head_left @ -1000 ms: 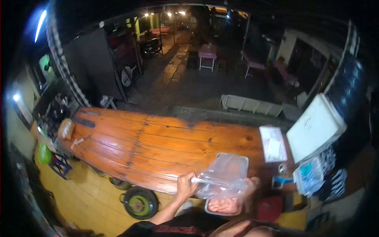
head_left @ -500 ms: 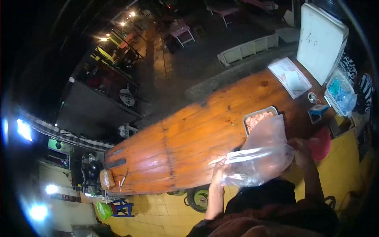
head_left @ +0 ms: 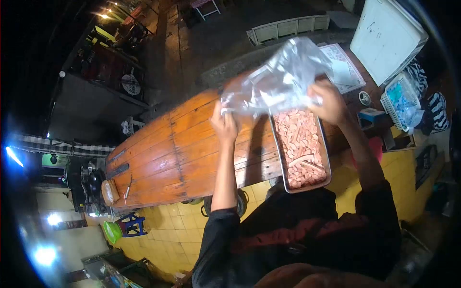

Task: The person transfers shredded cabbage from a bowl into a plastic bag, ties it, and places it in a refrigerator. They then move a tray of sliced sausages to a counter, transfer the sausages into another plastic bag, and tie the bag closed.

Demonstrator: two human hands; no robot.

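Note:
My left hand (head_left: 224,124) and my right hand (head_left: 331,101) each grip an edge of a clear plastic bag (head_left: 278,81), held stretched out above the wooden table (head_left: 182,153). Below the bag, a metal tray (head_left: 326,163) full of pinkish sausage pieces (head_left: 300,149) sits on the table's near right part, overhanging the front edge. My dark sleeves show at the bottom.
A white lidded box (head_left: 386,36), a blue-and-white basket (head_left: 401,103), a printed sheet (head_left: 343,67) and a small blue object (head_left: 372,117) lie to the right. A loaf-like object (head_left: 110,192) rests at the table's far left end. A green stool (head_left: 113,232) and tiled floor lie below.
Both hands have lifted the bag up and away from my body, uncovering the tray of sausage pieces. The view has swung further down and to the left.

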